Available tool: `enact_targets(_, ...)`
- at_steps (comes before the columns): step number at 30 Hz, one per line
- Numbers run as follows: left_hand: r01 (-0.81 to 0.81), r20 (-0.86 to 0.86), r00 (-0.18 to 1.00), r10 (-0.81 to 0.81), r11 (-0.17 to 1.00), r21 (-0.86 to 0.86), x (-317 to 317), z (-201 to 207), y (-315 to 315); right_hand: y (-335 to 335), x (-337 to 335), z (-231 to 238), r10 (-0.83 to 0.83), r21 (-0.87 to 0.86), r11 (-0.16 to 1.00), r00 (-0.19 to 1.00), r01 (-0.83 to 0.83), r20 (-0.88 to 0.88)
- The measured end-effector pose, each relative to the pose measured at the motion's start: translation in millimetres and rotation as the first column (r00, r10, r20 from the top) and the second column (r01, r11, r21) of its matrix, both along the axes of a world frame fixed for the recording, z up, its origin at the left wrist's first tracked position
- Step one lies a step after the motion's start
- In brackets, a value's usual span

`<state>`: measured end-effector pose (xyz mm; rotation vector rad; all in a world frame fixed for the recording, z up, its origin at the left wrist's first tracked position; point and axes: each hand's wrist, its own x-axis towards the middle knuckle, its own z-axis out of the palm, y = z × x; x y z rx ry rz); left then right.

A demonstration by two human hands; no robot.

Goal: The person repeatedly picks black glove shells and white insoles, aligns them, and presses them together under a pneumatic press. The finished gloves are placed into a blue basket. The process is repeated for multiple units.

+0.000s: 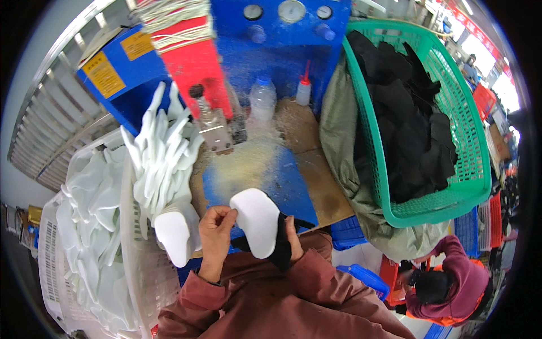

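My left hand (216, 234) pinches the upper left edge of a smooth white pad (255, 219), broad at the top and narrowing toward me, shaped like part of an insole. Behind the pad lies a black fabric piece (280, 255), which shows along its right and lower left edges. My right hand (294, 242) grips this fabric from the right, thumb up; its other fingers are hidden. Both pieces are just above the near edge of the blue worktop (293, 178). Close to my left hand, a stack of white pads (174, 230) leans outward.
At left stands a white basket (131, 248) of similar pads. A green basket (389, 214) of black pieces is at right. Ahead are a red machine arm (195, 73) with a metal head, a clear bottle (262, 101) and a red-tipped bottle (304, 90). A person (451, 282) bends at lower right.
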<state>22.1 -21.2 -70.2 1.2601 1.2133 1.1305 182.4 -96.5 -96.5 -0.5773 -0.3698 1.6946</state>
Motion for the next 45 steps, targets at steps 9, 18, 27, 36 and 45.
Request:
enact_targets(9, 0.018, -0.114, 0.993, -0.02, 1.0, -0.014, -14.2, -27.6, 6.5, -2.5, -3.8, -1.9, -0.077, -0.061, 0.995, 0.996, 0.074, -0.047)
enact_targets(18, 0.09, 0.144, 0.986, -0.084, 0.995, -0.038, -13.2, -42.7, 15.5, 13.1, 6.5, -32.7, -0.188, 0.218, 0.965, 0.966, 0.149, 0.175)
enact_targets(27, 0.083, -0.22, 0.973, -0.071, 0.995, 0.046, -5.0, -22.8, 22.4, 18.0, -1.4, -49.6, -0.279, 0.284, 0.932, 0.947, 0.227, 0.158)
enact_targets(36, 0.45, -0.733, 0.631, 0.253, 0.65, 0.612, 81.6, 51.5, -2.7, 10.0, -27.9, 1.9, -0.24, 0.404, 0.901, 0.956, 0.155, 0.168)
enact_targets(45, 0.536, -0.503, 0.821, -0.27, 0.667, 0.517, 91.3, 22.7, -110.1, -14.1, 19.8, 13.7, -0.42, 0.36, 0.893, 0.785, 0.268, 0.455)
